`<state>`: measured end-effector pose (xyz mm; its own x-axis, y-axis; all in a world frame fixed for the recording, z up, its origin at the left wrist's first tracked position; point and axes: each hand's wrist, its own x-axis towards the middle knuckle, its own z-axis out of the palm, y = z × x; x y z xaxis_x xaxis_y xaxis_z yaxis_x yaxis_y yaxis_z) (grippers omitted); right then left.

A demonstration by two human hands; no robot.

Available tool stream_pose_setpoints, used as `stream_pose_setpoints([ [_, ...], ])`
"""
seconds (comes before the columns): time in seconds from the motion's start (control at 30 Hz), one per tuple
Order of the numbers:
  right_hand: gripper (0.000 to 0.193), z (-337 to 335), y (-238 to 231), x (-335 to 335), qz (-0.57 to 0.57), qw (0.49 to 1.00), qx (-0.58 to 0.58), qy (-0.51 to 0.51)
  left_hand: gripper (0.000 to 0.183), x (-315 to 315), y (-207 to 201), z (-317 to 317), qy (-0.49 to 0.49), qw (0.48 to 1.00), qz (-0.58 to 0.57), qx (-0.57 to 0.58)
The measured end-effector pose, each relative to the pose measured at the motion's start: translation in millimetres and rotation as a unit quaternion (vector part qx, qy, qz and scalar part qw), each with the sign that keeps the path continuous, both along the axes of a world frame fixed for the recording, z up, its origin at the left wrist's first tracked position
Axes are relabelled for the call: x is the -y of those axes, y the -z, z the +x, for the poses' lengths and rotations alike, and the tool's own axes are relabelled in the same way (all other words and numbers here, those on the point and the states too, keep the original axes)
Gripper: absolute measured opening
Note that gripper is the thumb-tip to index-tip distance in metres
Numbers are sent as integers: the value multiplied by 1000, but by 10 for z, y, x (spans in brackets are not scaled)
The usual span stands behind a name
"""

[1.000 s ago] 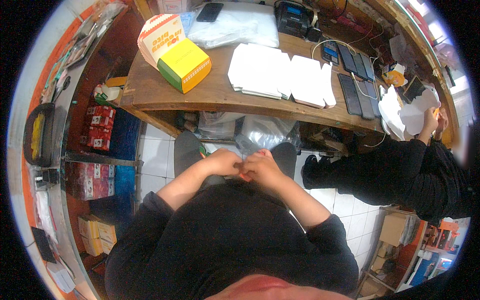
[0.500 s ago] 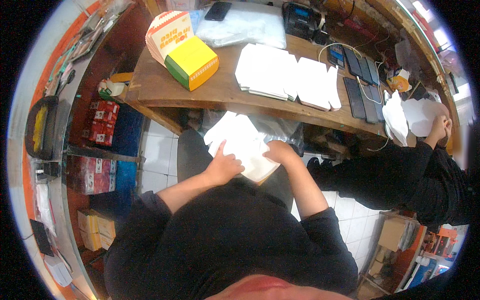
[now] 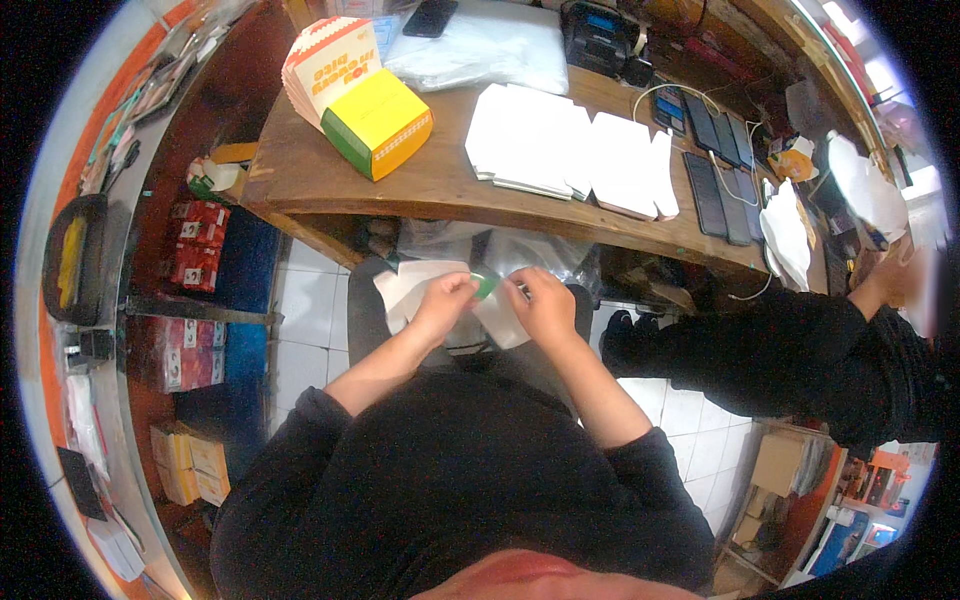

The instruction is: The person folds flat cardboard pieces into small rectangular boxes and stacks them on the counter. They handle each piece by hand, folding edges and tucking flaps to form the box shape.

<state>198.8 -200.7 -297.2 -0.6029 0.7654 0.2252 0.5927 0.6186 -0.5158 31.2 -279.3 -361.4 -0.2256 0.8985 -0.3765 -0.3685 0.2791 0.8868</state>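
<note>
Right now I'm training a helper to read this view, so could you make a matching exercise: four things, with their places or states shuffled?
1. Black smartphone
2. Yellow-and-green carton box
3. White-and-green carton blank
4. Flat white carton blanks

A. Between left hand and right hand
B. Stacked on the wooden table
C. On a plastic-wrapped pack
D. Folded up, flap raised

Pairs: 1-C; 2-D; 3-A; 4-B

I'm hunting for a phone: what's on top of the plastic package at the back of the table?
A black phone lies on the package, toward its left end. Whatever is directly under the phone or beneath the package is covered.
</note>
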Motion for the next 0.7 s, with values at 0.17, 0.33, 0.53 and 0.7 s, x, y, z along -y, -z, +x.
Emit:
stream_pose_setpoints([
  [0.17,6,-2,215,-17,-391,900,-177,72,15,-14,-258,11,6,922,118,-369],
  [0.33,11,-158,72,243,-431,852,-283,95,17,-27,-342,-25,10,869,109,-482],
  [0.53,18,-278,73,368,-425,819,-347,166,18,21,-351,218,-30,901,164,-400],
  [0.7,18,-253,142,337,-219,924,-299,94,19,46,-297,198,41,928,164,-333],
])
